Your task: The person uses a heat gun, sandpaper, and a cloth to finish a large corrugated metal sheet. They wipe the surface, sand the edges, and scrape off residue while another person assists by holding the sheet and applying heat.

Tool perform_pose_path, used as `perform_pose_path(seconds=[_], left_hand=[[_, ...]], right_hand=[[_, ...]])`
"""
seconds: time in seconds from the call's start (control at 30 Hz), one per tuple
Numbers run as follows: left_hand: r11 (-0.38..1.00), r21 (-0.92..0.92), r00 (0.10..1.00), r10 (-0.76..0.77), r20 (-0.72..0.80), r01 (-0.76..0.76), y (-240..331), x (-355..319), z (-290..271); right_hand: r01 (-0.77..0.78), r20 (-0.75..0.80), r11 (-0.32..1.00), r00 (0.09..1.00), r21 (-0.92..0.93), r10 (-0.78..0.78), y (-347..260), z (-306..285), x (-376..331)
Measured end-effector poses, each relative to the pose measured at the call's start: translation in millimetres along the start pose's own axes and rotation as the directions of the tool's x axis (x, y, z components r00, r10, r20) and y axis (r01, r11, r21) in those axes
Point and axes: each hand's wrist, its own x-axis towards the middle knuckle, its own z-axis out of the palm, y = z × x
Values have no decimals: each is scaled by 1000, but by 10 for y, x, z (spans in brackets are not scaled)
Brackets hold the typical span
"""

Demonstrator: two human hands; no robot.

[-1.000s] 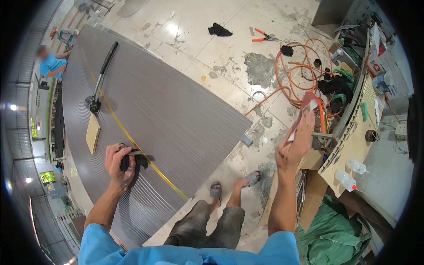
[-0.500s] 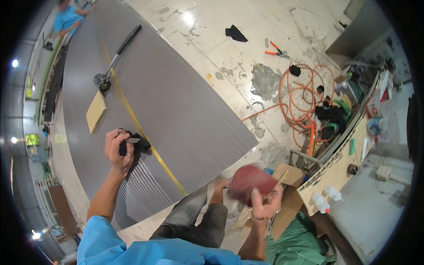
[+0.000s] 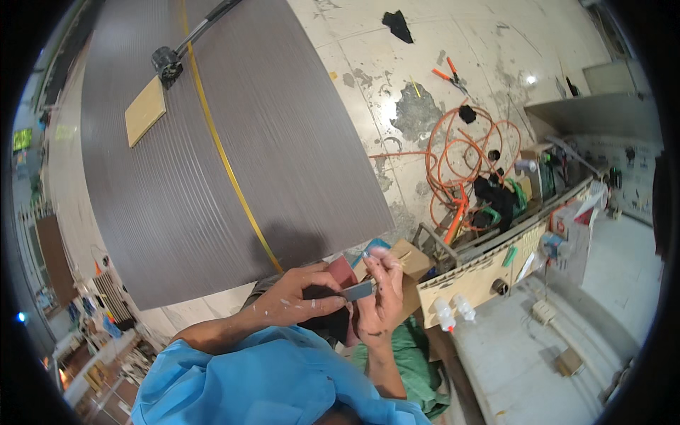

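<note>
Both of my hands are close together in front of my body, at the near edge of the ribbed grey panel. Between thumb and fingers, my left hand pinches a small flat grey blade-like piece. My right hand is closed around a dull red sheet that looks like sandpaper, folded or bent, part of it showing above the grey piece and part below. The grey piece lies across the red sheet, next to my right fingers. Whether they touch is hard to tell.
A beige rectangular block and a long-handled tool with a round black head lie on the panel, beside a yellow stripe. Right, on the floor, are a coiled orange hose, orange-handled pliers and a black cloth. Small bottles stand on a bench.
My left hand has left the panel and come back toward my body, with the grey piece. My right hand has moved left with the red sheet, to meet it. The view has shifted.
</note>
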Motion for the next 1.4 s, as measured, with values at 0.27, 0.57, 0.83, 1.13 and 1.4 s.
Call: perform_pose_path(seconds=[0.27,0.57,0.83,1.13,1.4], left_hand=[[1000,-10,999,-9,-53,8,197,213,37],[338,714,234,785,-573,613,459,-191,-1065],[298,905,342,852,-396,305,-123,622,-363],[219,946,415,858,-304,240,-135,1153,174],[225,939,400,860,-316,258,-239,1233,275]], right_hand=[[-222,232,725,969,652,87,74,-376,542],[-240,539,971,818,4,200,376,-810,1788],[143,798,959,592,-246,117,333,-493,2224],[305,874,922,482,-237,65,267,-450,2368],[349,879,914,477,-207,17,293,-475,2351]])
